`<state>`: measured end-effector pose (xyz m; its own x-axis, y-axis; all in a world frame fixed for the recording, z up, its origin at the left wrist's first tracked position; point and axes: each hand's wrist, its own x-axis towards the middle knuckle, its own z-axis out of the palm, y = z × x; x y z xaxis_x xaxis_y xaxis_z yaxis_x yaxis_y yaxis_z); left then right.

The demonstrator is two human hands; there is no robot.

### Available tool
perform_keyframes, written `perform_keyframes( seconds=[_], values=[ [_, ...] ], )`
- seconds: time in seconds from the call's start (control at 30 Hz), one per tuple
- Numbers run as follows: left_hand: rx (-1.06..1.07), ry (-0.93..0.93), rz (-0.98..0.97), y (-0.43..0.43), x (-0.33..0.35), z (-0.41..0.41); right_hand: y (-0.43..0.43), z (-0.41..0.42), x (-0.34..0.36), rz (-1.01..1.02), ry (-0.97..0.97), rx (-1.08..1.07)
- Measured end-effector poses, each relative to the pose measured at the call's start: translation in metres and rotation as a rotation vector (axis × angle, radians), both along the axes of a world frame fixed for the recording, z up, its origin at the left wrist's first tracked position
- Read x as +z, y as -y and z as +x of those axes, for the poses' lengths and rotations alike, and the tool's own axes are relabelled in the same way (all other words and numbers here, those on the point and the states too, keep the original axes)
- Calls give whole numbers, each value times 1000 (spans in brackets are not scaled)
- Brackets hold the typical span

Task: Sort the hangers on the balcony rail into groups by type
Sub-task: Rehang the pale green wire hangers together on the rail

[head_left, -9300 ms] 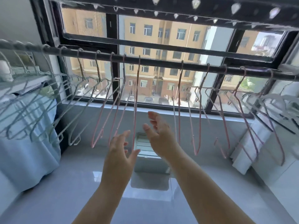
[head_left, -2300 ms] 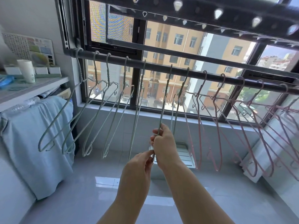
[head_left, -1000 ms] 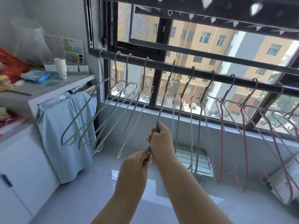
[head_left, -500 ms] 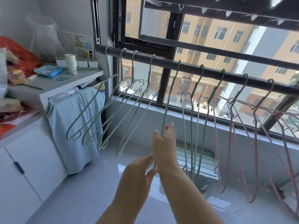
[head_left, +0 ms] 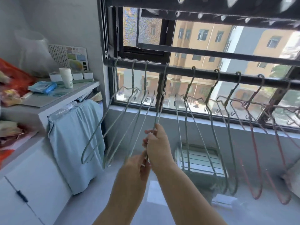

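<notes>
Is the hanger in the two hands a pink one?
No, the hanger that the right hand and left hand hold is green; pink hangers hang farther right.

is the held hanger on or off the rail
On: the hanger hooks over the rail; left hand and right hand grip it.

Dark rail (head_left: 203,75) spanning the window, above and beyond both hands. Hooked over it, in order: three green hangers (head_left: 132,75) left of the right hand (head_left: 158,148); one held hanger (head_left: 162,95), its wire running down into the right hand's grip and on to the left hand (head_left: 138,166); three more green hangers (head_left: 190,82) to the right; then pink hangers (head_left: 256,159) farther right. White shelf (head_left: 48,101) far left of the left hand, bearing a paper cup (head_left: 66,77) and a blue packet (head_left: 43,88).
</notes>
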<state>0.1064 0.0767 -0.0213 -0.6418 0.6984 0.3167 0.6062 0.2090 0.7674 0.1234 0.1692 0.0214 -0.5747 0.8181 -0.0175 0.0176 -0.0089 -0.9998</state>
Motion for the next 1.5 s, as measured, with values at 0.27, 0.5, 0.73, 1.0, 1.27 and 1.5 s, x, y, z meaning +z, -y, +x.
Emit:
perform_keyframes(
  seconds=[0.27, 0.5, 0.73, 1.0, 1.27, 1.5],
  values=[
    [-223, 62, 24, -5, -4, -22, 1, -11, -4, -72, -98, -216],
    [-289, 53, 45, -13, -5, -20, -7, -8, -5, -60, -87, -255],
    [-369, 50, 36, 0, 6, -31, -11, -1, -2, -52, -75, -251],
    [-60, -206, 235, 15, 16, -71, 16, -5, 13, 765, 266, -411],
    [-130, -88, 77, 10, 5, -63, 7, -63, 19, 229, 275, -72],
    [-192, -69, 68, 5, 6, -54, -2, -54, 8, 179, 139, -185]
  ],
)
